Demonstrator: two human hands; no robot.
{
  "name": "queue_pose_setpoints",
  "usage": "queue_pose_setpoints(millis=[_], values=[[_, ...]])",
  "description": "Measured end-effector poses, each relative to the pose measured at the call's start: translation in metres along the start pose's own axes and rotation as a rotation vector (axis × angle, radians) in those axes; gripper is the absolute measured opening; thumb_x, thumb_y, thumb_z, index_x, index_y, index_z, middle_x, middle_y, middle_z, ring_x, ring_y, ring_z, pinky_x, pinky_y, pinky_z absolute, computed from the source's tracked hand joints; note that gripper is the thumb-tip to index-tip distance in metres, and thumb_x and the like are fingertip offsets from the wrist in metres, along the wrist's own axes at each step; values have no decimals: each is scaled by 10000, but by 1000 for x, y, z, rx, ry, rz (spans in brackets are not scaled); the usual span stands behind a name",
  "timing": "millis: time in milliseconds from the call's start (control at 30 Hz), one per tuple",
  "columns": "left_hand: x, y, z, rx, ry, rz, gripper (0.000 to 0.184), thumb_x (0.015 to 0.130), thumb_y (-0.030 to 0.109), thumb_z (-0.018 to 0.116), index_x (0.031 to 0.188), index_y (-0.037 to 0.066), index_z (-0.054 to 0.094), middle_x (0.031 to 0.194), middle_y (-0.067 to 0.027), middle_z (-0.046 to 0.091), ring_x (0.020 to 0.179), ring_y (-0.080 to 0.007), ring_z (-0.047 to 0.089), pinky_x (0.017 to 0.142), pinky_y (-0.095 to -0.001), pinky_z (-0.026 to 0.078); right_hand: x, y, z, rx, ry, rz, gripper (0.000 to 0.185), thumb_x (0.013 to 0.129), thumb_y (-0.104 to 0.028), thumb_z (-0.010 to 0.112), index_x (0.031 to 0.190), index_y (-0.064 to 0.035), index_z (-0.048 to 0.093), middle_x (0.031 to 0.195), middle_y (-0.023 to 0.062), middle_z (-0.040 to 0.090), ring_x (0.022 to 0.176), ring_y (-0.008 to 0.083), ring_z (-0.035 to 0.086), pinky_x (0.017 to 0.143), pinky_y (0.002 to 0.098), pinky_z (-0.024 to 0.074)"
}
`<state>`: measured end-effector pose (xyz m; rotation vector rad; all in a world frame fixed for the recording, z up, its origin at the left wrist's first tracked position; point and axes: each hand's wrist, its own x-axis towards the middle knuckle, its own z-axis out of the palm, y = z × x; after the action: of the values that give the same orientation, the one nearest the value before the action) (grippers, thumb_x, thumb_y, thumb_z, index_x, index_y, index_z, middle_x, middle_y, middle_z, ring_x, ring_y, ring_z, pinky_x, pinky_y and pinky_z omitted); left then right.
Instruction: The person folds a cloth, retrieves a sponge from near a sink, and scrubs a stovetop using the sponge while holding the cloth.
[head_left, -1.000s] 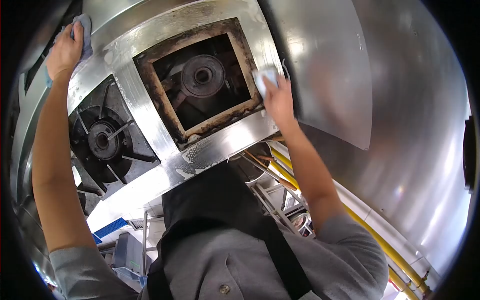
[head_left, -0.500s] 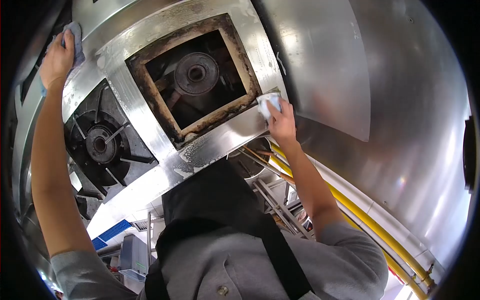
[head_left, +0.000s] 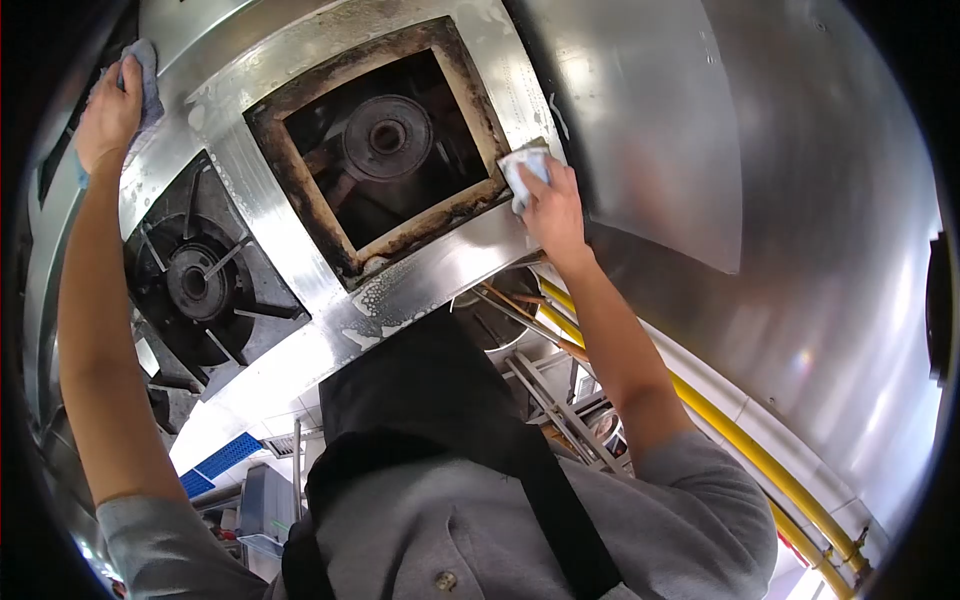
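My right hand (head_left: 555,208) grips a soapy sponge (head_left: 522,176) and presses it on the steel stove top (head_left: 455,247), by the near right corner of a square burner opening. Dark, burnt grime covers the opening's frame (head_left: 268,150), and a round burner (head_left: 387,138) sits down inside it. At the far left, my left hand (head_left: 108,118) is closed on a grey-blue cloth (head_left: 146,85) against the stove's back ledge. Suds streak the steel near the front edge and beside the opening.
Left of the opening is a second burner (head_left: 198,283) with a black grate. A tall steel panel (head_left: 800,230) rises on the right. Yellow pipes (head_left: 740,440) run low along that side. Below the front edge are a round pot (head_left: 490,325) and a metal rack (head_left: 565,410).
My right hand has slid the sponge a little up and away from me along the steel beside the opening. My left hand stays on the cloth in nearly the same place.
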<state>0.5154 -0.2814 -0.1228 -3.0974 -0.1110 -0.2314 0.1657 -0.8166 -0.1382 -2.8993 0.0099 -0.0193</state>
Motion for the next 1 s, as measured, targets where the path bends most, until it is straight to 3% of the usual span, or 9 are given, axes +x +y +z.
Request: queue_pose_setpoints(millis=[100,267,433,500,533,633,800,867,1000], values=[[3,-5,9,0,82,18,651,992,652,292,1405,224,555,1376,-178,589,1246,-409,562,1014,-496,466,-19,6,5,9,2,16,511,747,73,630,1219,-101,713,1250,224,575,1094,392,562,960,441,494],[-5,3,-1,-3,31,-26,645,987,656,299,1405,238,557,1365,-169,600,1239,-407,569,1013,-493,468,-49,14,13,16,28,44,517,712,73,642,1196,-89,726,1231,257,585,1073,423,575,954,479,487],[-3,4,-4,-33,-7,-31,637,983,658,312,1388,241,571,1354,-152,614,1216,-414,584,999,-493,482,81,-11,20,-109,64,-99,521,676,14,694,1191,-63,717,1222,250,603,1038,408,586,964,454,484],[-3,3,1,-18,45,-18,628,985,654,309,1370,236,576,1340,-146,621,1197,-415,592,983,-502,490,144,-21,26,-106,28,-64,527,682,-27,713,1202,-116,725,1194,234,617,1037,403,591,981,446,483],[-8,9,-5,-24,62,-18,622,987,650,308,1363,233,577,1331,-144,625,1189,-415,595,977,-504,491,169,-18,35,-108,146,-152,513,696,-51,705,1200,-140,729,1195,226,622,1046,402,590,987,445,482],[-11,6,-6,-17,99,9,611,995,638,301,1341,221,584,1309,-134,638,1174,-412,601,961,-509,496,216,-23,47,-90,173,-94,459,742,-43,640,1181,-137,735,1219,243,625,1083,401,584,998,437,472],[-10,11,-6,-53,114,-7,587,998,619,322,1312,208,600,1300,-136,640,1158,-406,609,955,-505,500,156,-17,33,-111,187,-102,430,761,-21,618,1168,-94,737,1184,263,621,1105,421,577,1021,464,457],[-12,11,-5,-55,120,-8,584,998,617,326,1307,206,604,1292,-137,644,1149,-405,614,949,-507,502,112,-3,36,-98,208,-61,439,787,13,578,1191,-80,725,1206,275,613,1056,441,580,967,475,479],[-14,14,-12,-55,91,11,580,999,616,330,1278,195,615,1254,-139,659,1118,-411,625,917,-515,515,132,-11,34,-98,175,-29,449,769,23,584,1187,-69,722,1193,277,608,1074,426,577,982,467,464]])
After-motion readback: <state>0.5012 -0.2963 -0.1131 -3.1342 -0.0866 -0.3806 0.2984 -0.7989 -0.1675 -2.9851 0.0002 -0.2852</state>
